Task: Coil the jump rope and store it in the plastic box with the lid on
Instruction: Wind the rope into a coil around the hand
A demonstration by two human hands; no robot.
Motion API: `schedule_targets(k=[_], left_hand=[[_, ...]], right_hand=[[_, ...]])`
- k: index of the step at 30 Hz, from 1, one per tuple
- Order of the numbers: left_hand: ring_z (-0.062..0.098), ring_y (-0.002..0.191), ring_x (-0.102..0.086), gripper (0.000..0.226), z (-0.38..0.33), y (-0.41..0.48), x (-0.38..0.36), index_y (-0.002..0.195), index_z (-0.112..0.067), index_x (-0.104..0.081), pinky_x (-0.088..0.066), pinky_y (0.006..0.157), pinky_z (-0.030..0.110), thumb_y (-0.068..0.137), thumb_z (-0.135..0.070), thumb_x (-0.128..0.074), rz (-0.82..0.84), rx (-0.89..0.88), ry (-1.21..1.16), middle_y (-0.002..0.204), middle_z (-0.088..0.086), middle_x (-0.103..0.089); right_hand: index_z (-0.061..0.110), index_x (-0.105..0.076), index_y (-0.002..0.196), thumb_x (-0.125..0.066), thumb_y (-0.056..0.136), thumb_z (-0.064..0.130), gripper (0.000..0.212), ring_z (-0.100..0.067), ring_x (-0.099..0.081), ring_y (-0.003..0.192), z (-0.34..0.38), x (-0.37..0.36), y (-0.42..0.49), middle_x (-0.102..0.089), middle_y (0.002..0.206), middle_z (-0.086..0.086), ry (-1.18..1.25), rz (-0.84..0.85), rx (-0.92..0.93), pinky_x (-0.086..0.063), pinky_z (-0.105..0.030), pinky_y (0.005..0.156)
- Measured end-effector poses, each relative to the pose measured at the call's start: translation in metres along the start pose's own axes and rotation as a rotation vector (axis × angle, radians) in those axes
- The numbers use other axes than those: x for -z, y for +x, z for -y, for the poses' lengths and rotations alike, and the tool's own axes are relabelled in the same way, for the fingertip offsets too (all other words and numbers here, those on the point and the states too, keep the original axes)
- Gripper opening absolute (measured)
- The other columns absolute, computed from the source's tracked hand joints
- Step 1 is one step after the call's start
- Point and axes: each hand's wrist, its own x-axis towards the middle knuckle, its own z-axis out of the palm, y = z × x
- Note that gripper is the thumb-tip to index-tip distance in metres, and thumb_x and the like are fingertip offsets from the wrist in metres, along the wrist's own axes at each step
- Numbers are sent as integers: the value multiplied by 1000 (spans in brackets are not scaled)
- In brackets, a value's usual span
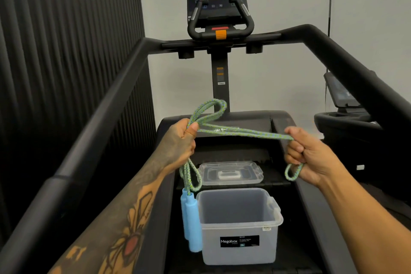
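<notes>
jump rope (242, 133) hidden inside left hand (180, 140) and right hand (311, 158), label (239, 241) print illegible

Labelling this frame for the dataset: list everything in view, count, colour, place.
black exercise machine: one, rails either side, console top centre
orange clip: one, under the console
second black machine: one, right edge
black ribbed wall panel: one, left
clear plastic box, black Megabox label: one, open, empty, bottom centre on the machine
clear plastic lid: one, flat on the step behind the box
green-and-blue braided jump rope: one, looped, stretched above the box
light blue cylindrical handles: two, hanging left of the box
left hand: one, grips rope loops
right hand: one, grips the rope's far loop
</notes>
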Motion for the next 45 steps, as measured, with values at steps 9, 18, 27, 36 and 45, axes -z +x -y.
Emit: schedule_targets(k=[9,18,27,36,45], left_hand=[[11,45,-30,20,-5,12,-29,93,-15,-47,-23,50,32,98,-33,-41,43,16,-16,59,-2,-33],[8,42,-34,35,-15,10,-34,87,-22,-54,-28,45,25,93,-54,-42,120,48,32,59,-3,-41],[11,38,-42,28,-26,17,-45,78,-16,-46,-35,40,24,102,-30,-40,-104,143,-102,49,0,-47],[20,40,-57,28,-35,37,-22,83,-12,-40,-59,60,46,103,-30,-33,-261,166,-414,45,2,-45],[8,37,-19,34,-45,50,-14,72,-20,-33,-25,37,18,101,-39,-36,-306,124,-508,50,-5,-21]], right_hand=[[10,-67,106,-61,93,30,24,-13,-65,79,-2,-48,-8,-73,93,-9,-1080,335,-144,-47,-23,67],[16,-49,80,-52,100,25,22,-8,-33,40,-4,-122,-7,-44,59,0,-612,350,-149,-38,-26,47],[11,-56,78,-40,103,36,38,-6,-18,40,-10,-116,-12,-29,50,7,-629,280,-125,-18,-18,38],[17,-42,53,-47,99,38,50,-11,-18,39,-12,-56,-22,-26,46,3,-796,291,-321,-17,-20,40],[20,-55,55,-57,89,26,34,-14,-30,39,-69,1,-38,-37,46,2,-1281,310,-615,-26,-25,44]])
